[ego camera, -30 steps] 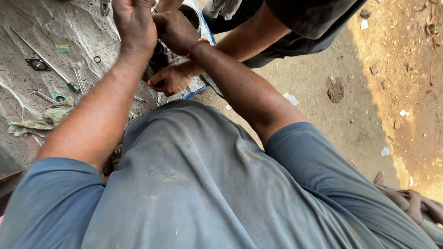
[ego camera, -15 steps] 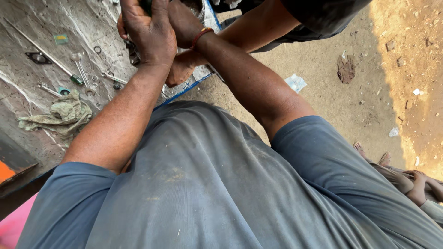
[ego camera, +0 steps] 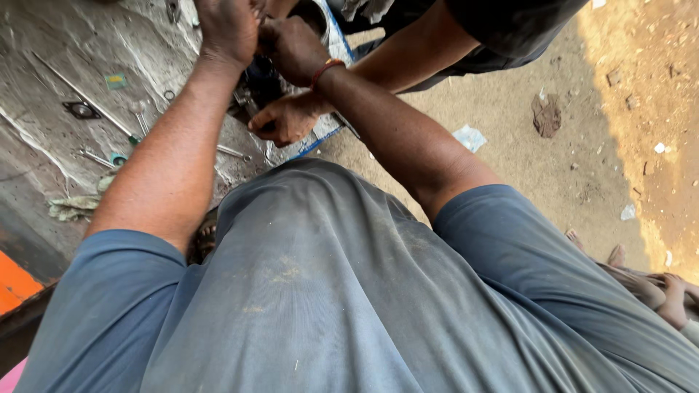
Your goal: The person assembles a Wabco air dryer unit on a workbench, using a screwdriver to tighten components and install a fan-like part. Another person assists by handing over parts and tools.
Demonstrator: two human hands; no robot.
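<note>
My left hand (ego camera: 229, 29) and my right hand (ego camera: 291, 49) are pressed together at the top of the view, fingers curled around a dark metal part (ego camera: 256, 84) that they mostly hide. A red thread band (ego camera: 325, 69) circles my right wrist. Another person's hand (ego camera: 285, 120) grips the same part from below, and that person's dark-sleeved arm (ego camera: 437, 36) comes in from the top right. My blue-grey shirt (ego camera: 328, 291) fills the lower half of the view.
On the grey sheet (ego camera: 44, 145) at the left lie a long thin rod (ego camera: 80, 91), a green-handled screwdriver (ego camera: 135, 138), a small ring (ego camera: 169, 94) and a crumpled rag (ego camera: 73, 207). Sandy ground (ego camera: 582, 160) with litter lies at the right. Bare feet (ego camera: 655, 287) show at bottom right.
My two hands have stayed clasped on the part, shifting slightly right in the view as my head moved. The other person's hand remains below them.
</note>
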